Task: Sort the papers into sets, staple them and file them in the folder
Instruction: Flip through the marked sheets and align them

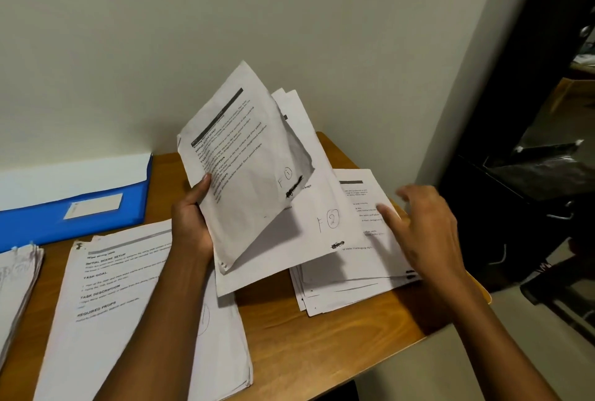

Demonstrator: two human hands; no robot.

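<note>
Fingers of the left hand (193, 223) are curled round the lower left edge of a held sheaf of white printed sheets (257, 175), the thumb pressed on the front page, which is lifted clear of the brown wooden table (322, 346) and tilted. That front sheet bears the handwritten mark "F 1" with the numeral circled; the sheet behind it shows "F 2", likewise circled, and each carries a black scribbled-out patch near the mark. The right hand (425, 226) hovers with fingers spread and relaxed, gripping nothing, over a loose stack of white printed papers (354, 275) lying at the table's right end; motion blur prevents telling whether it touches them. Below the left forearm lies another white printed set (128, 304) with legible headings "INITIAL SCENE SETUP", "TASK GOAL", "TASK DESCRIPTION" and "REQUIRED PROPS". A further pile of worn white sheets (16, 288) sits at the left edge. A blue plastic folder (106, 220) with a pale blank-looking label lies flat at the rear left against the wall.
</note>
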